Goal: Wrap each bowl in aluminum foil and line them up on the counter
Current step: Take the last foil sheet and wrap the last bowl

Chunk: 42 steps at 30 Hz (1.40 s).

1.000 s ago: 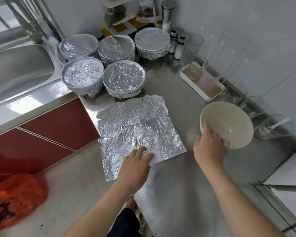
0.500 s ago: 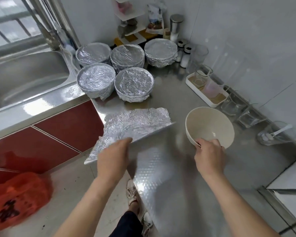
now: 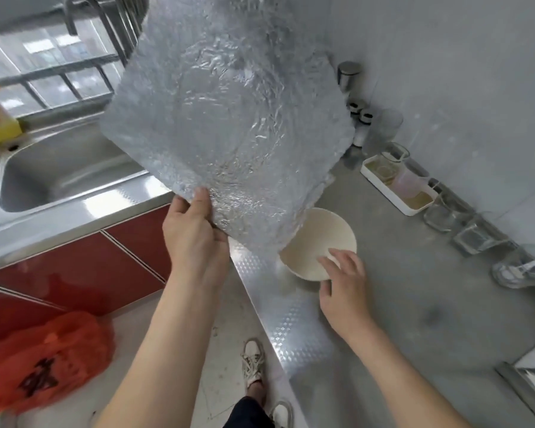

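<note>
Worktop: a stainless steel counter [image 3: 420, 310], dull grey, with an embossed diamond-pattern strip [image 3: 291, 322] along its front edge. It meets a steel sink [image 3: 59, 177] at the corner, with red cabinet fronts [image 3: 81, 267] below. A barred window [image 3: 59, 81] stands behind the sink and a white wall [image 3: 451, 63] backs the counter. Along that wall stand a steel canister [image 3: 349, 75], two shakers [image 3: 363, 122], a white tray [image 3: 414, 205] and several glass cups [image 3: 476, 239]. An orange plastic bag [image 3: 40, 362] lies on the pale floor. The hands are apart. The left hand [image 3: 195, 239] pinches the lower edge of a crinkled aluminum foil sheet [image 3: 229, 125], held up in the air, tilted, well above the counter. The cream bowl [image 3: 315, 242] stands upright near the counter's front edge, partly hidden by the foil's lower corner. The right hand [image 3: 345, 285] has its fingers spread over the bowl's near rim; contact cannot be confirmed.
</note>
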Tool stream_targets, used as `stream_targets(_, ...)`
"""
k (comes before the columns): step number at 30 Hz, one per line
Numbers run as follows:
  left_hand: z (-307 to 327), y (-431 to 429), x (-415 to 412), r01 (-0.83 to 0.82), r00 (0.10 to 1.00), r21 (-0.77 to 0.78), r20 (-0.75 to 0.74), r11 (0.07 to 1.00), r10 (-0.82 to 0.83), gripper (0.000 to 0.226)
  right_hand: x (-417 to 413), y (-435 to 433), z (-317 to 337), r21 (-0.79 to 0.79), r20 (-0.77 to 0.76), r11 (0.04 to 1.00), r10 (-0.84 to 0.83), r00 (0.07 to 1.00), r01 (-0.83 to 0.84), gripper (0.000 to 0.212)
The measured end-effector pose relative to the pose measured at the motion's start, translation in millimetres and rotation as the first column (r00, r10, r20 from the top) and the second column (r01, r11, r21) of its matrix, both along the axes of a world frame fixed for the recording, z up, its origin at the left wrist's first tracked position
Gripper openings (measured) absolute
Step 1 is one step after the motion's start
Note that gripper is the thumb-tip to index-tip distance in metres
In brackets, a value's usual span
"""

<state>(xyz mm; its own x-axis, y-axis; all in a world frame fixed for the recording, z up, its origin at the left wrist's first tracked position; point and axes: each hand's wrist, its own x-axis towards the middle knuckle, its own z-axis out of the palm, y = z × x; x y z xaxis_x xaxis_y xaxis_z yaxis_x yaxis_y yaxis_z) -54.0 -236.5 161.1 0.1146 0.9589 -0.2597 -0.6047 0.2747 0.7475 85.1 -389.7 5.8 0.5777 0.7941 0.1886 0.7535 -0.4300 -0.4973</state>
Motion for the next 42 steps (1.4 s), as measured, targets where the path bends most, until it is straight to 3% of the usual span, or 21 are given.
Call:
stream_targets(1,-2.3,-3.1,6.6,0.008,1.0,-0.068,0.026,0.998,-0.006,0.02,1.2,0.0,12.6,0.103,-0.11,0.993,-0.046,0.993,0.058,0.037)
stream_targets(2,-6.4,-7.5,12.2,0.026,0.999,-0.106,0.041,0.994,-0.022,0.021,1.3,-1.2,31.3,0.211,-0.325,0.961,-0.106,0.94,0.181,0.035)
stream_targets(3,-11.3,-12.1,17.7,0.049,0.998,-0.129,0.053,0.99,-0.043,0.021,3.0,-3.0,51.5,0.273,-0.592,0.904,-0.113,0.798,0.33,0.031)
stream_targets(4,-17.7,-17.0,22.8,0.064,0.997,-0.152,0.057,0.986,-0.055,0.021,6.6,-5.3,68.1,0.279,-0.826,0.844,-0.031,0.562,0.457,0.028)
stream_targets(5,-25.0,-21.4,27.7,0.07,0.997,-0.168,0.045,0.983,-0.063,0.021,11.8,-8.1,78.9,0.236,-0.946,0.81,0.064,0.319,0.537,0.035)
stream_targets(6,-32.1,-26.2,32.2,0.074,0.997,-0.181,0.019,0.981,-0.072,0.02,17.8,-11.9,85.9,0.191,-0.98,0.814,0.127,0.153,0.548,0.051)
stream_targets(7,-37.8,-32.4,37.5,0.092,0.995,-0.198,-0.012,0.976,-0.097,0.018,24.2,-16.8,89.8,0.164,-0.986,0.838,0.15,0.068,0.52,0.068)
stream_targets(8,-43.8,-37.8,41.1,0.113,0.991,-0.221,-0.051,0.969,-0.128,0.016,26.7,-18.5,89.4,0.166,-0.985,0.866,0.164,0.045,0.471,0.083)
stream_targets(9,-50.1,-43.5,44.9,0.137,0.982,-0.251,-0.09,0.958,-0.165,0.014,27.1,-20.7,90.3,0.171,-0.985,0.884,0.166,0.05,0.434,0.091)
stream_targets(11,-64.5,-52.9,48.5,0.173,0.956,-0.31,-0.177,0.935,-0.236,0.015,23.7,-20.5,84.0,0.137,-0.991,0.889,0.122,0.064,0.437,0.082)
stream_targets(13,-78.5,-58.0,48.3,0.217,0.925,-0.341,-0.226,0.915,-0.304,0.013,22.6,-18.8,76.3,0.097,-0.994,0.843,0.05,0.102,0.529,0.068)
stream_targets(16,-92.3,-56.5,43.1,0.265,0.908,-0.345,-0.226,0.9,-0.354,0.013,36.3,-23.1,54.4,0.034,-0.976,0.789,-0.105,0.189,0.614,0.071)
stream_targets(20,-108.3,-46.9,38.0,0.319,0.764,-0.304,-0.478,0.898,-0.433,0.024,57.0,-35.0,25.0,-0.072,-0.921,0.777,-0.293,0.258,0.625,0.077)
stream_targets(25,-120.6,-53.0,44.0,0.4,0.683,-0.307,-0.528,0.864,-0.504,0.021,65.7,-39.8,16.7,-0.18,-0.873,0.73,-0.427,0.235,0.659,0.079)
stream_targets(30,-127.4,-60.3,43.7,0.468,0.394,-0.222,-0.814,0.855,-0.427,0.028,73.2,-47.5,22.5,-0.157,-0.82,0.722,-0.475,0.318,0.673,0.075)
stream_targets(32,-127.9,-69.9,40.7,0.488,0.33,-0.209,-0.855,0.847,-0.401,0.029,73.2,-54.5,28.7,-0.157,-0.799,0.717,-0.497,0.34,0.679,0.071)
stream_targets(37,-128.6,-93.5,29.8,0.542,0.312,-0.299,-0.796,0.785,-0.519,0.031,69.7,-75.3,38.7,-0.187,-0.749,0.685,-0.563,0.349,0.704,0.065)
stream_targets(39,-126.2,-97.8,24.7,0.552,0.387,-0.353,-0.694,0.755,-0.607,0.035,70.4,-82.6,38.4,-0.198,-0.748,0.675,-0.573,0.335,0.711,0.063)
stream_targets(42,-123.2,-85.5,15.6,0.44,0.577,-0.433,-0.535,0.787,-0.617,0.033,68.7,-85.6,37.1,-0.232,-0.73,0.683,-0.593,0.34,0.693,0.059)
